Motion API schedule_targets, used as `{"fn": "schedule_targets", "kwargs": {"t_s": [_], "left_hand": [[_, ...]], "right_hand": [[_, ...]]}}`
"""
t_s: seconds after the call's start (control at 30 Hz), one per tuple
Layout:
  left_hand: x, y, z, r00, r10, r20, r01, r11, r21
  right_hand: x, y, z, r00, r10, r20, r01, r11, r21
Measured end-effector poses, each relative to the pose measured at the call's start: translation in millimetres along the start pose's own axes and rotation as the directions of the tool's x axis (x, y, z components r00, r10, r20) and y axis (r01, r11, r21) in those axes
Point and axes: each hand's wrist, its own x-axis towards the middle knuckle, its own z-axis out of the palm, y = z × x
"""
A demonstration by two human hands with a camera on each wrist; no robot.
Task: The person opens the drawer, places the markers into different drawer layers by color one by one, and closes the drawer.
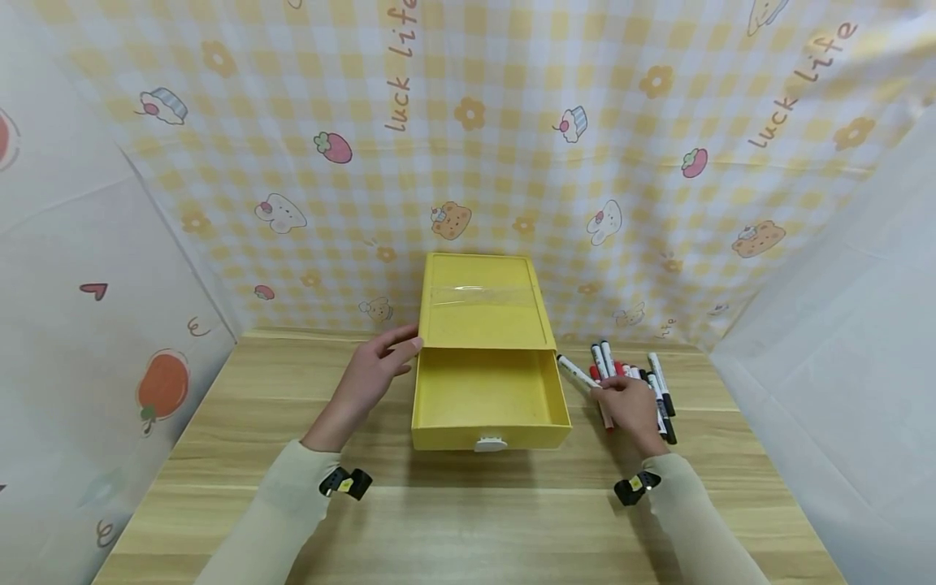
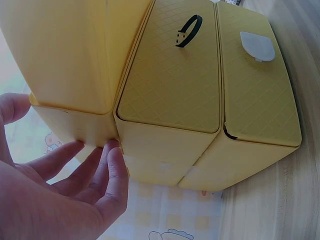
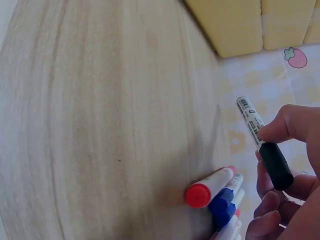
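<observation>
A left hand (image 1: 368, 370), half-spread and holding nothing, touches the yellow cabinet (image 1: 483, 323), whose pulled-out drawer (image 1: 446, 439) could snag on its right wall, if carried too low, the marker (image 1: 578, 371) just beyond, slanting lengthwise leftward and away, white end foremost, pinched in a right hand (image 1: 630, 409).

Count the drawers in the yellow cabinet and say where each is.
3: the top drawer, pulled open; the middle drawer below it, with a black loop; the bottom drawer nearest the table, with a white handle. None seems hidden.
</observation>
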Motion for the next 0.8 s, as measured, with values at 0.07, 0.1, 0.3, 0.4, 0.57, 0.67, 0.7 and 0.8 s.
{"fn": "schedule_targets", "kwargs": {"t_s": [0.07, 0.1, 0.3, 0.4, 0.57, 0.67, 0.7, 0.8], "left_hand": [[-0.1, 0.2, 0.2, 1.0, 0.0, 0.001, 0.0, 1.0, 0.001], [-0.2, 0.2, 0.3, 1.0, -0.001, 0.001, 0.001, 1.0, 0.002], [-0.4, -0.7, 0.4, 1.0, -0.003, 0.001, 0.003, 1.0, 0.0], [-0.5, -1.2, 0.3, 1.0, -0.004, 0.0, 0.004, 1.0, -0.002], [-0.4, -1.0, 0.4, 1.0, -0.002, 0.0, 0.002, 1.0, -0.001], [-0.3, -0.5, 0.2, 1.0, -0.002, 0.002, 0.002, 1.0, -0.004], [-0.2, -0.4, 0.1, 1.0, -0.002, 0.003, 0.002, 1.0, -0.005], [0.0, -0.3, -0.5, 1.0, -0.002, 0.005, 0.002, 1.0, -0.008]], "right_hand": [[0.1, -1.2, -1.6, 1.0, -0.008, -0.01, 0.008, 1.0, 0.0], [0.1, -1.7, -2.3, 1.0, -0.01, -0.014, 0.01, 1.0, 0.001], [1.3, -2.9, -5.5, 1.0, -0.018, -0.013, 0.018, 1.0, 0.001], [1.5, -4.5, -7.8, 0.999, -0.029, -0.016, 0.029, 1.0, 0.003], [-1.0, -12.3, -14.1, 0.998, -0.051, -0.029, 0.051, 0.999, 0.008], [-3.4, -18.8, -17.7, 0.997, -0.064, -0.039, 0.065, 0.998, 0.019], [-3.8, -20.7, -18.6, 0.997, -0.07, -0.043, 0.071, 0.997, 0.024], [-4.7, -25.6, -20.1, 0.995, -0.082, -0.054, 0.084, 0.996, 0.031]]}}
